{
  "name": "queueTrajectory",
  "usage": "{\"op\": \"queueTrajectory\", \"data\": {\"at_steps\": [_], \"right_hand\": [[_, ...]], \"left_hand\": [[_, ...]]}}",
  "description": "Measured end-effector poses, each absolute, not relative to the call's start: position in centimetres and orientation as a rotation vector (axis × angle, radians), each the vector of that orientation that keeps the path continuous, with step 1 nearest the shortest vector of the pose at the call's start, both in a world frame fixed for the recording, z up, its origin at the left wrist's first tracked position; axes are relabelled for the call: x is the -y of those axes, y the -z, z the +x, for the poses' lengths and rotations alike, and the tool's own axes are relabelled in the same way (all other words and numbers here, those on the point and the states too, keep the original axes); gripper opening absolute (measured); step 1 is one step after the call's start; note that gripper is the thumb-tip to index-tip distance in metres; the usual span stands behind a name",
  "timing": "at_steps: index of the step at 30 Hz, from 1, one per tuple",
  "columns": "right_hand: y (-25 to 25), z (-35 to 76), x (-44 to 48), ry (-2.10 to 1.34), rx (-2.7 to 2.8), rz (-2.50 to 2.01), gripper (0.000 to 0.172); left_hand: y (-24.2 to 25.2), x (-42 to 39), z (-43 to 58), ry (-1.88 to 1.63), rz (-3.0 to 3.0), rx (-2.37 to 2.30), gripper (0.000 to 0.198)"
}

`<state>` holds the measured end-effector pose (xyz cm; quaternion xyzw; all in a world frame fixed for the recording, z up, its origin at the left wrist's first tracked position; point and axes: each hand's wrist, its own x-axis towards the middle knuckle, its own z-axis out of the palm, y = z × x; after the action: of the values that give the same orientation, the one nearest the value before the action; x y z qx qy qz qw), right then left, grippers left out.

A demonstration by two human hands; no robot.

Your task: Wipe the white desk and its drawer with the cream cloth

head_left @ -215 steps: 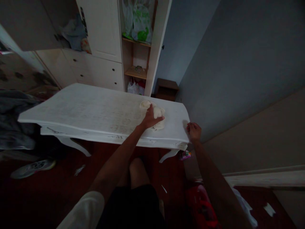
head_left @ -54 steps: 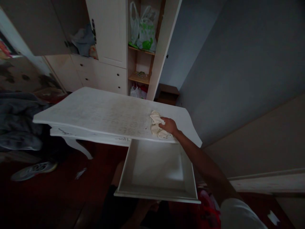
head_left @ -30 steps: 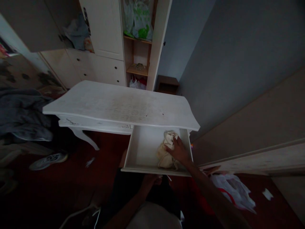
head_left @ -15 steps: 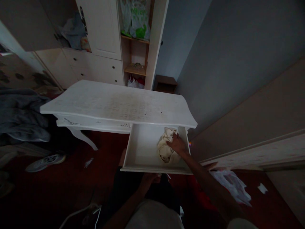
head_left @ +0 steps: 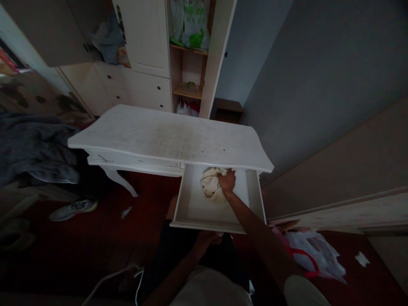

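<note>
The white desk (head_left: 153,127) has its right drawer (head_left: 194,212) pulled out toward me. Inside it, near the back, lies a crumpled cream cloth (head_left: 210,185). My right hand (head_left: 227,180) presses on the cloth's right side, fingers bent into its folds. Just below the drawer's front edge, my left hand (head_left: 210,238) is curled in the dimness over my lap. A small pale bit shows at its fingertips, too dark to name.
Behind the desk stands a white wardrobe (head_left: 149,42) with open doors and plastic bags (head_left: 194,25) on a shelf. Grey clothing (head_left: 35,148) is heaped at left, above a shoe (head_left: 75,209). A white plastic bag (head_left: 315,250) lies on the red floor at right.
My right hand has slid the cloth left and toward the back of the drawer. My left hand stays below the drawer front. The view has shifted slightly.
</note>
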<state>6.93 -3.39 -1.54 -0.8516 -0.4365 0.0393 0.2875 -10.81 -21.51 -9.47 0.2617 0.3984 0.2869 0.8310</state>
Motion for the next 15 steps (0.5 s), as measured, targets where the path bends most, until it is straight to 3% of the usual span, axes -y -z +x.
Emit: {"op": "queueTrajectory", "data": {"at_steps": [5,10,15], "right_hand": [[1.4,0.3,2.1,-0.200,1.319,-2.185,0.046],[0.5,-4.1,1.3,-0.294,1.513,-2.138,0.056],[-0.3,-4.9,0.8,-0.327,1.759,-1.993,0.055]], "left_hand": [[9.2,21.7,-10.8,-0.610,0.545,-0.833,0.068],[8.0,21.6,-11.0,-0.592,0.556,-0.821,0.070],[8.1,21.5,-10.8,-0.581,0.552,-0.836,0.072]]}}
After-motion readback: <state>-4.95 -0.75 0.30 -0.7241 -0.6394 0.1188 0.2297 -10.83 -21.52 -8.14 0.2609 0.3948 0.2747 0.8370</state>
